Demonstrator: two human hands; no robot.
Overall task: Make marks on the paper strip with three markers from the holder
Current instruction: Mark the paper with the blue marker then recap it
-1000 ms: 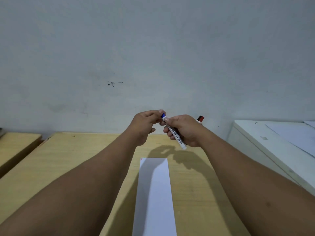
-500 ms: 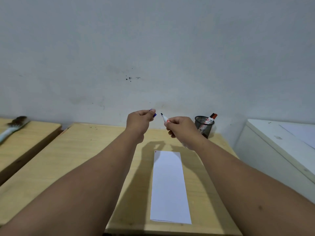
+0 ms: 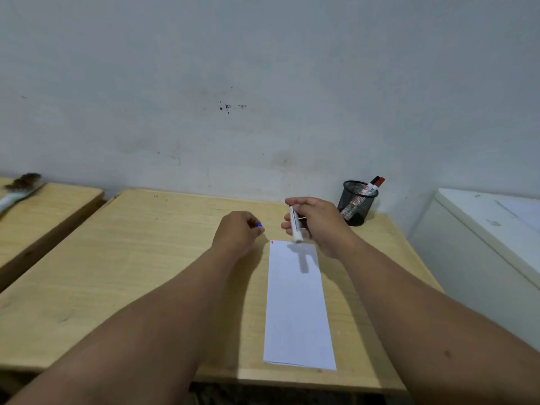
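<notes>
A white paper strip (image 3: 298, 305) lies lengthwise on the wooden table (image 3: 140, 258), with a small red mark at its far left corner. My right hand (image 3: 317, 222) holds a white marker (image 3: 295, 226) upright just above the strip's far end. Its tip is hidden. My left hand (image 3: 238, 229) is closed on the marker's blue cap (image 3: 258, 225), low over the table left of the strip. A black mesh holder (image 3: 356, 203) stands at the far right of the table with two markers (image 3: 372, 185) in it, one red-capped and one dark-capped.
A second wooden table (image 3: 49, 211) at the left carries a brush (image 3: 17, 190). A white cabinet (image 3: 491, 247) stands at the right. A grey wall runs behind the tables.
Both hands have pulled apart and dropped toward the table, the cap off the marker. The view has tilted down, so the holder and the whole strip show.
</notes>
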